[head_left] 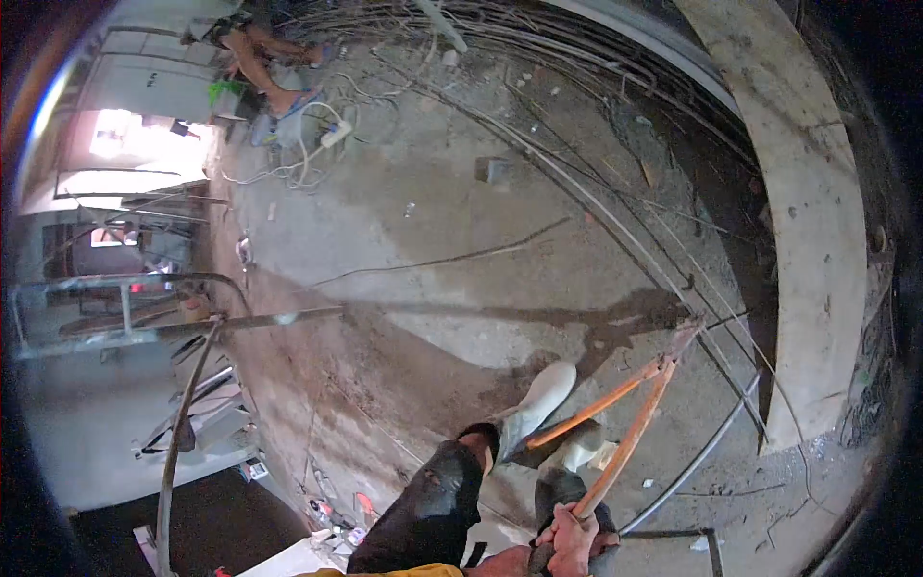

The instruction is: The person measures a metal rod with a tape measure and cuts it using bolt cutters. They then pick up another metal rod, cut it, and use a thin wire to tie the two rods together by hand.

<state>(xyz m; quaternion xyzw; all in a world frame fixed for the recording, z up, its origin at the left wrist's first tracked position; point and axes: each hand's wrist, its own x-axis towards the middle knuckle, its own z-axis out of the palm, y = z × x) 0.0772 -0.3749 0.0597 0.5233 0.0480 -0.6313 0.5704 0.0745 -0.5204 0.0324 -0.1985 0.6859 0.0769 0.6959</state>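
Though diagonal lengthwise, bolt cutter [665,366] (handles [625,450] orange), head toward rods [638,240].

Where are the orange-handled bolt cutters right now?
Head view, lower right of centre: the orange-handled bolt cutters lie between the white boots and the long pale board, one handle's end in a hand.

Construction site | bare concrete floor [452,216] | piled metal rods [577,50] | long rough board [817,212]
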